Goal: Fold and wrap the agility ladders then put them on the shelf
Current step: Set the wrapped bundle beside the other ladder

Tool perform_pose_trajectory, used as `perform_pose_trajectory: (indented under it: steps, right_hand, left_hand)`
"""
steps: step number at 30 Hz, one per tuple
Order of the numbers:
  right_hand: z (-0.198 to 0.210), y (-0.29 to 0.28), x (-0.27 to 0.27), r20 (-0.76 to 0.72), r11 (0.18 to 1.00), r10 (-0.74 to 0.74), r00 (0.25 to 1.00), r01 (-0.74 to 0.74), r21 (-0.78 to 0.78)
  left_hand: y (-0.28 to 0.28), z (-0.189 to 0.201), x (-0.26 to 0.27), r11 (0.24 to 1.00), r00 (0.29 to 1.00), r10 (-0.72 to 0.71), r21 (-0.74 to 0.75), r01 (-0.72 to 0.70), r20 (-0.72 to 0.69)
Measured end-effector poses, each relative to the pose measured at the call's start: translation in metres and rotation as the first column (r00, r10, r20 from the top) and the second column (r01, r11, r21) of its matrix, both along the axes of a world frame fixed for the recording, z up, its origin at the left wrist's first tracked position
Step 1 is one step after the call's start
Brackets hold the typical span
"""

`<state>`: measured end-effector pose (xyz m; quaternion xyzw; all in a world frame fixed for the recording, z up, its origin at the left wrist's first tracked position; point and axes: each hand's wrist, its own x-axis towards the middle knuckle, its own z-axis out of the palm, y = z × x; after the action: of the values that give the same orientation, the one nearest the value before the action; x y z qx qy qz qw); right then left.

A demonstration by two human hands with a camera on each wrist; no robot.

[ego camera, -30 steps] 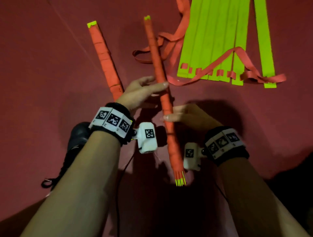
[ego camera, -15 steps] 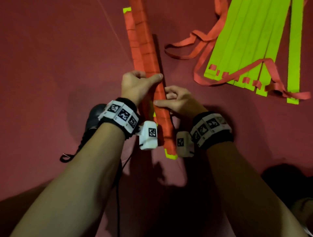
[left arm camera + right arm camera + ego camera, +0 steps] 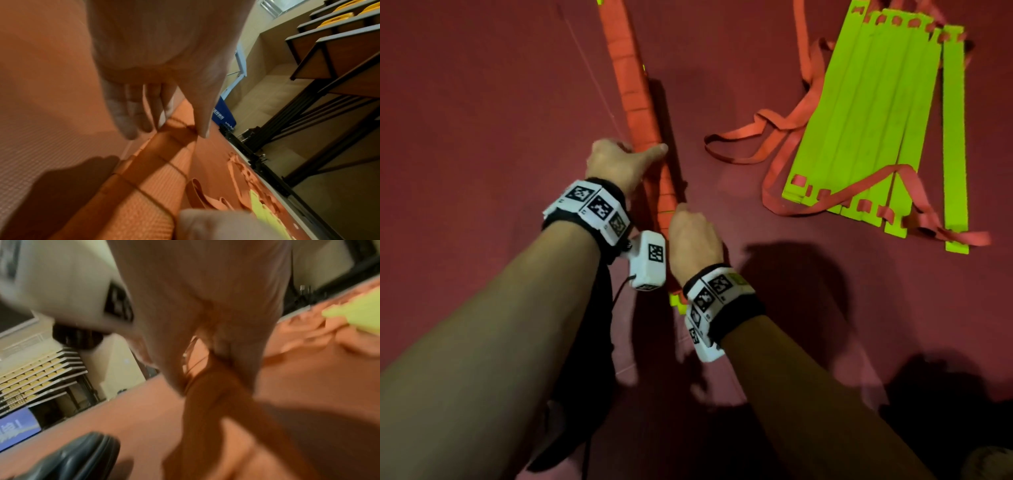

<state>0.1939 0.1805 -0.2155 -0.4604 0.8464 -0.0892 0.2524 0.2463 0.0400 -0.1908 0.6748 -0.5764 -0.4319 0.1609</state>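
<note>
Your wrapped ladder bundle (image 3: 635, 85) lies long on the floor (image 3: 482, 102). Left hand (image 3: 619, 161) clasps it; right hand (image 3: 693, 236) grips it nearer you. Keep both ends flush, wrapping tight. The loose ladder (image 3: 876, 120) waits rightward.

Orange folded ladder (image 3: 640, 102); neon-green rungs (image 3: 876, 120) (orange straps (image 3: 753, 130)); maroon floor (image 3: 482, 102).

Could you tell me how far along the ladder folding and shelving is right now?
Done: one ladder is gathered into a long orange-strapped bundle of rungs. In hand: the left hand and right hand both grip that bundle above the red floor. Left: the loose lime-green ladder with orange straps lies unfolded; no shelving yet.
</note>
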Motion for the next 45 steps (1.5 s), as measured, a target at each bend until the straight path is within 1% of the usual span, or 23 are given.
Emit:
perform_pose_trajectory:
  steps: [1, 3, 4, 6, 8, 9, 10, 11, 13, 14, 16, 17, 18, 20, 21, 24, 26, 28, 31, 33, 36, 41, 45]
  right_hand:
    - [-0.007, -0.002, 0.004, -0.028, 1.0, -0.018, 0.999, 0.018, -0.002]
    - [-0.022, -0.003, 0.008, -0.096, 0.992, -0.09, 0.991, 0.081, -0.093]
    - [-0.028, -0.002, 0.009, -0.085, 0.989, -0.122, 0.989, 0.114, -0.093]
    - [-0.036, -0.002, 0.015, -0.071, 0.991, -0.131, 0.989, 0.132, 0.006]
    - [-0.034, -0.004, 0.02, -0.055, 0.988, -0.143, 0.988, 0.146, 0.056]
    - [-0.03, -0.005, 0.02, -0.018, 0.982, -0.181, 0.983, 0.182, 0.053]
    - [-0.034, -0.007, 0.021, -0.05, 0.977, -0.212, 0.976, 0.214, 0.025]
    - [-0.03, -0.007, 0.021, -0.023, 0.976, -0.195, 0.981, 0.196, 0.091]
    - [-0.031, 0.0, 0.021, -0.044, 0.991, -0.057, 0.997, 0.062, 0.123]
    - [-0.033, 0.004, 0.021, -0.061, 0.992, -0.059, 0.996, 0.065, 0.107]
    - [-0.028, 0.005, 0.016, -0.021, 0.984, -0.165, 0.986, 0.166, 0.07]
    - [-0.028, 0.009, 0.015, -0.059, 0.978, -0.201, 0.978, 0.204, 0.051]
    - [-0.029, 0.015, 0.013, -0.101, 0.979, -0.192, 0.976, 0.198, 0.045]
    - [-0.036, 0.028, 0.009, -0.064, 0.984, -0.104, 0.992, 0.112, 0.138]
    - [-0.037, 0.034, 0.006, -0.061, 0.984, -0.085, 0.995, 0.093, 0.149]
    - [-0.037, 0.043, 0.0, -0.069, 0.991, -0.101, 0.992, 0.106, 0.079]
    - [-0.035, 0.045, -0.003, -0.025, 0.994, -0.086, 0.996, 0.088, 0.069]
    - [-0.031, 0.045, -0.009, 0.011, 0.996, -0.079, 0.997, 0.078, 0.035]
    - [-0.026, 0.042, -0.017, 0.03, 0.999, -0.047, 0.998, 0.047, -0.002]
    - [-0.026, 0.039, -0.02, 0.033, 1.0, -0.024, 0.999, 0.025, -0.01]
    - [-0.029, 0.034, -0.019, -0.004, 0.999, -0.023, 1.0, 0.023, -0.028]
    - [-0.037, 0.03, -0.015, -0.002, 1.0, -0.022, 1.0, 0.022, -0.018]
    - [-0.041, 0.032, -0.018, 0.007, 0.999, 0.039, 0.999, -0.039, -0.014]
  left_hand:
    - [-0.001, -0.002, 0.0, 0.998, 0.999, -0.037, 0.055, 0.036, 0.018]
    - [0.006, -0.011, 0.003, 0.979, 0.993, -0.102, 0.184, 0.089, 0.065]
    - [0.013, -0.018, 0.004, 0.966, 0.987, -0.142, 0.231, 0.12, 0.079]
    - [0.025, -0.033, 0.005, 0.947, 0.965, -0.229, 0.26, 0.19, 0.127]
    - [0.033, -0.042, 0.005, 0.95, 0.947, -0.267, 0.214, 0.227, 0.18]
    - [0.034, -0.044, 0.006, 0.954, 0.945, -0.265, 0.195, 0.228, 0.19]
    - [0.035, -0.046, 0.007, 0.957, 0.948, -0.256, 0.188, 0.221, 0.187]
    - [0.035, -0.046, 0.008, 0.96, 0.954, -0.244, 0.185, 0.211, 0.175]
    - [0.038, -0.049, 0.008, 0.963, 0.959, -0.233, 0.175, 0.204, 0.163]
    - [0.04, -0.05, 0.008, 0.963, 0.957, -0.238, 0.165, 0.211, 0.165]
    - [0.045, -0.053, 0.006, 0.964, 0.95, -0.249, 0.139, 0.226, 0.189]
    - [0.048, -0.055, 0.004, 0.964, 0.945, -0.257, 0.128, 0.234, 0.205]
    - [0.052, -0.056, 0.003, 0.963, 0.941, -0.262, 0.12, 0.24, 0.215]
    - [0.059, -0.058, 0.0, 0.961, 0.934, -0.274, 0.1, 0.258, 0.227]
    - [0.063, -0.059, -0.001, 0.958, 0.93, -0.285, 0.092, 0.271, 0.231]
    - [0.073, -0.057, -0.005, 0.951, 0.921, -0.31, 0.087, 0.298, 0.235]
    - [0.075, -0.055, -0.009, 0.955, 0.931, -0.296, 0.086, 0.283, 0.213]
    - [0.074, -0.053, -0.014, 0.97, 0.955, -0.242, 0.074, 0.232, 0.173]
    - [0.071, -0.053, -0.024, 0.984, 0.993, -0.119, 0.136, 0.114, 0.028]
    - [0.068, -0.054, -0.027, 0.982, 0.996, -0.09, 0.163, 0.092, -0.019]
    - [0.063, -0.058, -0.025, 0.982, 0.99, -0.133, 0.137, 0.127, 0.039]
    - [0.062, -0.066, -0.021, 0.984, 0.982, -0.137, 0.136, 0.119, 0.134]
    - [0.063, -0.068, -0.016, 0.975, 0.97, -0.207, 0.104, 0.195, 0.127]
